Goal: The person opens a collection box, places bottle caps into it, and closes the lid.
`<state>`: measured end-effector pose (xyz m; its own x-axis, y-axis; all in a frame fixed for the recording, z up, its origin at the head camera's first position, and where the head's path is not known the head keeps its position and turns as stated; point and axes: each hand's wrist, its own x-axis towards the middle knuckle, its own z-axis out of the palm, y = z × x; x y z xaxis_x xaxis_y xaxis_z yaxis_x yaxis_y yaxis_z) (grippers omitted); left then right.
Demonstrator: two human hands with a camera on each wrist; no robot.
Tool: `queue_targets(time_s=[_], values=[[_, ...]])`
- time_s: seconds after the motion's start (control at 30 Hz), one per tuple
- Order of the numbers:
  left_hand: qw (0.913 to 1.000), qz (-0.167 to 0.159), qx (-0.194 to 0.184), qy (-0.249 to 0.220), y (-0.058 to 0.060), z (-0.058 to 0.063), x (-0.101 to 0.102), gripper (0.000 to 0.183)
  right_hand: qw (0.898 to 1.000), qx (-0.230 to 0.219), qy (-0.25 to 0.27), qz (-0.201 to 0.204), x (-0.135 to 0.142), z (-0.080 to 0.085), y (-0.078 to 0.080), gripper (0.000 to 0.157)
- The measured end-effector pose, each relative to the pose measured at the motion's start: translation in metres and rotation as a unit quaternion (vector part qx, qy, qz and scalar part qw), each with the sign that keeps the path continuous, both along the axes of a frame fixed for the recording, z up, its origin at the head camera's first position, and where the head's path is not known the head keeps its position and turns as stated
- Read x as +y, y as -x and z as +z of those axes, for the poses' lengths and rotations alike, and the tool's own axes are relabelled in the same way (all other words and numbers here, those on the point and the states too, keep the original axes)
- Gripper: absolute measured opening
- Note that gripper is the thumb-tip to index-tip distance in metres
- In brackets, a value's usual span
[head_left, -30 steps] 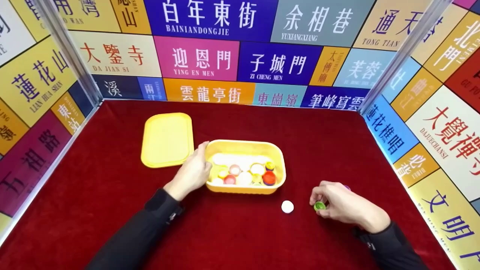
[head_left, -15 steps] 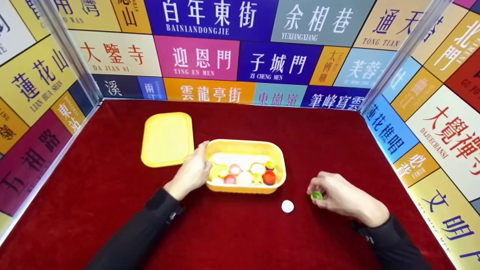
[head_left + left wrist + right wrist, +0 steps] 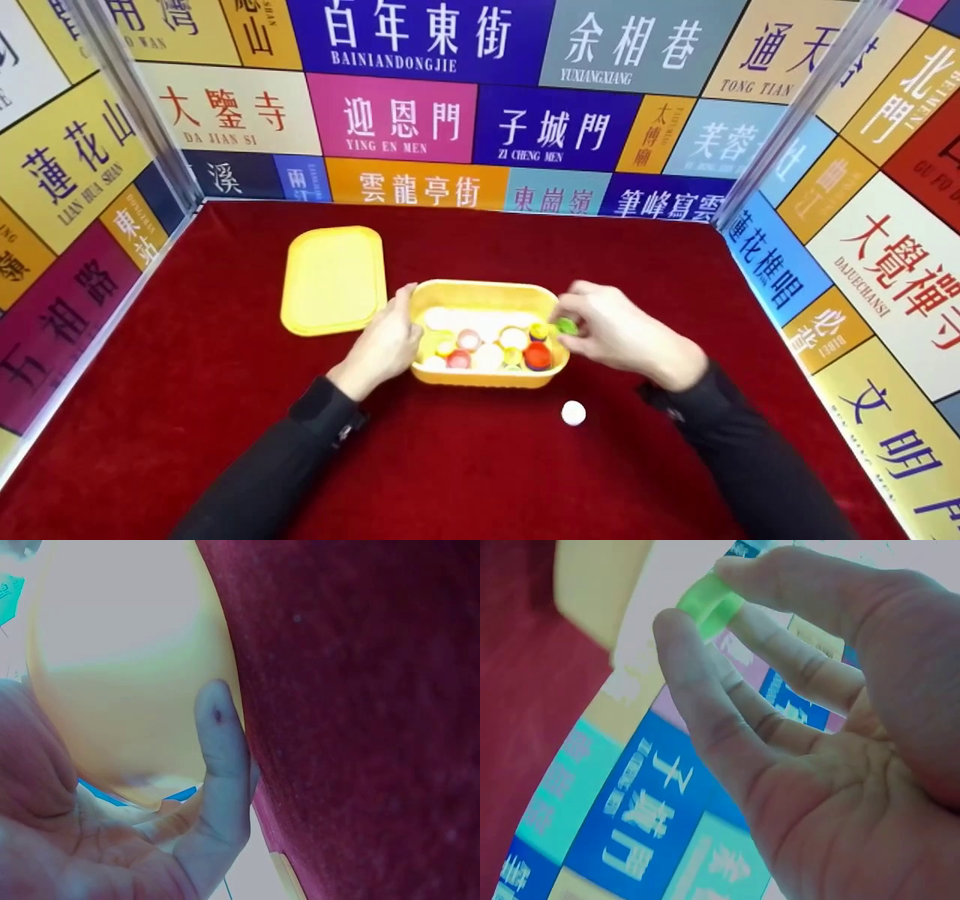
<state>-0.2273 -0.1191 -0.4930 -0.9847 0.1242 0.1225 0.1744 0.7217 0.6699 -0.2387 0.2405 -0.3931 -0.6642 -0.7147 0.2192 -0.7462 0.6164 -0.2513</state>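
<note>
Against the left end of the yellow plastic box [image 3: 480, 381], my left hand [image 3: 384, 346] grips the wall; a bent finger lies along the outside in the left wrist view. Inside the box are several small round caps, among them a red bottle cap [image 3: 538, 355], a pink cap [image 3: 459, 360] and a white cap [image 3: 490, 356]. My right hand [image 3: 619, 330] is at the box's right rim and pinches a small green bottle cap [image 3: 709, 606] between thumb and fingertips. A white cap or ball [image 3: 574, 413] lies on the red cloth, in front of the box's right end.
A yellow lid [image 3: 334, 281] lies flat on the red cloth [image 3: 450, 465], to the left of and behind the box. Upright panels with coloured lettered tiles [image 3: 559, 127] enclose the back and both sides.
My right hand has lifted the green bottle cap and carried it left and away from me, from the cloth to the box's right rim. My left hand stays on the box.
</note>
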Motion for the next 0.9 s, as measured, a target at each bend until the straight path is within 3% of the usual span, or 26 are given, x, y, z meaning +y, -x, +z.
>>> queue_targets(time_s=[0.23, 0.53, 0.7, 0.9], values=[[1.0, -0.001, -0.002, 0.004, 0.001, -0.001, 0.0, 0.071, 0.997, 0.002, -0.034, 0.065, -0.063, 0.002, 0.022, 0.016], [0.9999, 0.001, -0.015, -0.001, 0.0, -0.001, -0.001, 0.071, 0.987, -0.044, -0.115, 0.102, -0.134, 0.002, 0.03, 0.02], [0.9998, -0.003, -0.021, 0.001, 0.001, -0.002, -0.002, 0.071, 0.982, -0.066, -0.129, 0.118, -0.16, 0.001, 0.033, 0.02], [0.9999, -0.011, 0.001, 0.004, 0.0, -0.001, -0.002, 0.071, 0.982, -0.066, -0.129, 0.119, -0.173, 0.002, 0.038, 0.024]])
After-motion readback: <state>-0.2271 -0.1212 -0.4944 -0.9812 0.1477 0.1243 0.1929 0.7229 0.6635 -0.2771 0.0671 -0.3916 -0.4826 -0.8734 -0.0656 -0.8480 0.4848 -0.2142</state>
